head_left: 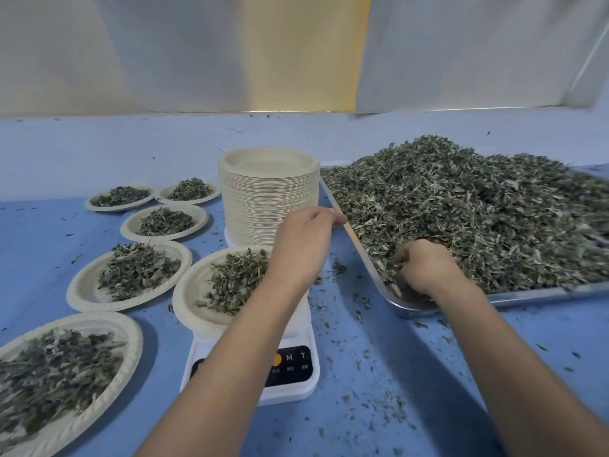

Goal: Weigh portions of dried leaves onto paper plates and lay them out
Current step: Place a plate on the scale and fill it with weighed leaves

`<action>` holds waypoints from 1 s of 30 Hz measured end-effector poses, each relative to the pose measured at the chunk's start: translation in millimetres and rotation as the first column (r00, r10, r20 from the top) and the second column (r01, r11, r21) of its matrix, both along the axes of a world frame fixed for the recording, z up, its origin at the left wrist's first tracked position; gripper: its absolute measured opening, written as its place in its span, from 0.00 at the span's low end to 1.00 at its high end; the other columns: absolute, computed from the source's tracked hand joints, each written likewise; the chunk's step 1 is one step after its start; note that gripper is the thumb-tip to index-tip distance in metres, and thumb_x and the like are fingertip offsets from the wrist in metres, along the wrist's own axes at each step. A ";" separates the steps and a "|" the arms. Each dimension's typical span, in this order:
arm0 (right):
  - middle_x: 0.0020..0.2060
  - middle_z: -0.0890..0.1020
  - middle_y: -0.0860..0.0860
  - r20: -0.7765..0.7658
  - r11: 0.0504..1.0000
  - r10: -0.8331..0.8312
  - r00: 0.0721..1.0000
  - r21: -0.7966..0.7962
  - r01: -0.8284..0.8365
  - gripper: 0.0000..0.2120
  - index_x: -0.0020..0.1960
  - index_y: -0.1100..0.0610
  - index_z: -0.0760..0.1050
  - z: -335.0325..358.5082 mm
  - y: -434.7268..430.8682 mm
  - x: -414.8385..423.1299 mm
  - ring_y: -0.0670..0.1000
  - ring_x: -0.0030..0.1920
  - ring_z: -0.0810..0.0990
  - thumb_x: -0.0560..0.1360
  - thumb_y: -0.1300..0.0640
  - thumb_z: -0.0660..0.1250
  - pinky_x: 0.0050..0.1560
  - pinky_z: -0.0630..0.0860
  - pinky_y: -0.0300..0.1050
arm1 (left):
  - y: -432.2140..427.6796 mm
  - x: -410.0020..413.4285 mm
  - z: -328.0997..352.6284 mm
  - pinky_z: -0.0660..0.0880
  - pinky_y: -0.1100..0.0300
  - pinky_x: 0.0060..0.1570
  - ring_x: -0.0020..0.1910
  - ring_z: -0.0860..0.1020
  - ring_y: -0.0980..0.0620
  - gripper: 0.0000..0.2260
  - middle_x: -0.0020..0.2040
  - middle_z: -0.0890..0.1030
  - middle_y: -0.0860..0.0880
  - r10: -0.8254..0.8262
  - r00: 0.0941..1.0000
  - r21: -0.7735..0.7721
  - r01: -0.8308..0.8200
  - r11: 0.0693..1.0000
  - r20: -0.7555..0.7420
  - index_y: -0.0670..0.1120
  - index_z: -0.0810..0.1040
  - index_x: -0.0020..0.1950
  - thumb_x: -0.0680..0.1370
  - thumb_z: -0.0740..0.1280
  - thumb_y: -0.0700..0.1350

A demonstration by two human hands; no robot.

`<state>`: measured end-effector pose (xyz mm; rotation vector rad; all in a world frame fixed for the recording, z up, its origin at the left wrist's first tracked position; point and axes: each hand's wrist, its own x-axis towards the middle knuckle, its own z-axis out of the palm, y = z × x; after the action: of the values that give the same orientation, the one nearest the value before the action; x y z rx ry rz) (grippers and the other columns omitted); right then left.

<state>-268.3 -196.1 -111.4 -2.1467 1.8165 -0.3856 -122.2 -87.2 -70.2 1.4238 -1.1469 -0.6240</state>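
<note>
Here, on the left of the blue desk [379, 364], five laid-out plates [86, 288] run from the near edge toward the far side, each carrying a loose mound of dried leaves. The nearest is cut off by the frame, and the two farthest sit side by side. Just right of them a white scale [286, 395] stands near the middle, with a sixth plate [186, 293] resting on it. That plate holds a portion [235, 280] of leaves heaped toward its right half. The scale's dark panel shows an orange button and the letters M and T. The left forearm crosses the rest of it, so no reading can be made out. Beyond the scale rises a tall stack [268, 199] of plates, just beside the tray's far left corner. The left hand [303, 240] hangs above the right side of the sixth plate, back upward and fingers bent down, one fingertip reaching the left rim of the tray [543, 291]. I cannot tell whether it grips anything, as the fingers are hidden. The metal tray fills the right of the desk, heaped with a broad pile [478, 209] of leaves. The right hand [425, 270] is sunk into the pile at the tray's near left corner, fingers curled round a clump. Crumbs of leaf lie scattered on the desk between scale and tray.
</note>
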 end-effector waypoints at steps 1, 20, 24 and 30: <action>0.48 0.81 0.59 0.019 1.000 -0.004 1.000 -0.002 0.004 0.14 0.50 0.53 0.82 -1.3 1.1 0.9 0.57 0.44 0.77 0.73 0.68 0.64 0.43 0.74 0.44 | 0.4 -0.3 0.1 0.70 0.58 0.60 0.56 0.76 0.58 0.13 0.55 0.81 0.53 0.003 1.000 -0.005 -0.003 1.000 -0.010 0.51 0.81 0.45 0.81 0.57 0.43; 0.38 0.83 0.61 0.076 0.983 0.063 0.995 -0.177 -0.048 0.09 0.39 0.66 0.80 -5.8 7.5 13.8 0.59 0.39 0.81 0.74 0.62 0.66 0.38 0.78 0.49 | 5.0 14.2 1.8 0.73 0.69 0.45 0.46 0.80 0.59 0.13 0.44 0.83 0.53 0.023 0.983 -0.036 -0.031 0.999 -0.185 0.47 0.82 0.40 0.79 0.59 0.39; 0.35 0.83 0.61 0.278 0.927 0.089 0.957 -0.373 0.022 0.11 0.41 0.68 0.79 8.6 12.6 21.4 0.54 0.29 0.76 0.75 0.60 0.66 0.32 0.76 0.48 | 10.8 27.3 2.6 0.75 0.60 0.52 0.50 0.80 0.55 0.14 0.45 0.84 0.51 0.078 0.979 -0.049 -0.088 0.995 -0.190 0.47 0.82 0.40 0.79 0.58 0.40; 0.30 0.78 0.41 0.536 0.928 0.298 0.790 -0.356 -0.108 0.04 0.39 0.51 0.80 39.2 43.8 61.4 0.39 0.31 0.73 0.73 0.55 0.70 0.27 0.68 0.29 | 25.0 56.4 6.6 0.75 0.54 0.56 0.48 0.82 0.53 0.15 0.42 0.85 0.51 0.173 0.952 -0.049 -0.191 0.980 -0.254 0.47 0.82 0.38 0.79 0.58 0.40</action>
<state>-206.9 -152.3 -72.2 -2.0574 1.2143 -1.1960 -65.7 -62.2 -63.5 1.3293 -0.8225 -0.6045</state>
